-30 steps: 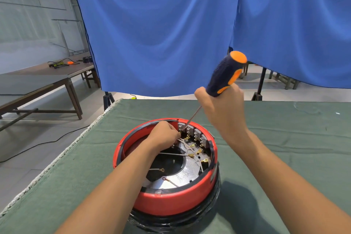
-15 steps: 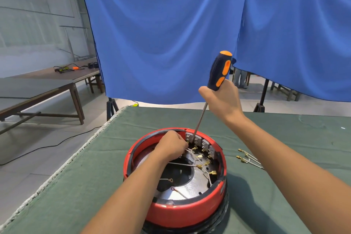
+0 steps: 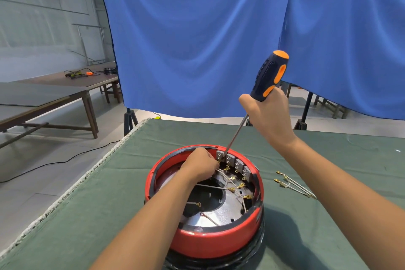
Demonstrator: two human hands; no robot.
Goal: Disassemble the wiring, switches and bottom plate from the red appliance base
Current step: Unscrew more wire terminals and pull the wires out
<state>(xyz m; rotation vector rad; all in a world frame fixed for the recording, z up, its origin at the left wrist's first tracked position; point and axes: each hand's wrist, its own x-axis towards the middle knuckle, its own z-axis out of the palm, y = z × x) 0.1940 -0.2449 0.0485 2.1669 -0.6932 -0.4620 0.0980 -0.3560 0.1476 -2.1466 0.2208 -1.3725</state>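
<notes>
Head view: the red base [image 3: 210, 241] sits upside down on the green tabletop [image 3: 105, 204], near the middle, with its open underside facing up. Inside, a silvery bottom plate [image 3: 225, 215] shows, with thin white wires [image 3: 215, 187] ending in brass terminals strung across it. A row of grey switches [image 3: 235, 163] lines the far right inner wall.

The right hand [image 3: 268, 116] wraps its grip around the lower part of a screwdriver [image 3: 268, 76] handle, black with orange, fingers curled tight on it. The shaft slants down and left, and its tip meets the far end of the switch row, at or between the first two blocks; I cannot tell exactly what it touches. The left hand [image 3: 200, 165] reaches into the base just left of the switches, fingers curled and apparently pinching wires close to their terminals, though the fingertips are hidden.

On the tabletop to the right of the base, well apart from it, lie loose wires [image 3: 292, 185] with brass ends, so part of the wiring seems already out.

The step in hand looks like freeing a terminal or a switch fixing at the far end of the row. The next move probably calls for steady pressure with the tip kept seated, while the left hand draws the wire straight off its tab. A slip could bend a tab or jab the left fingers close by.
</notes>
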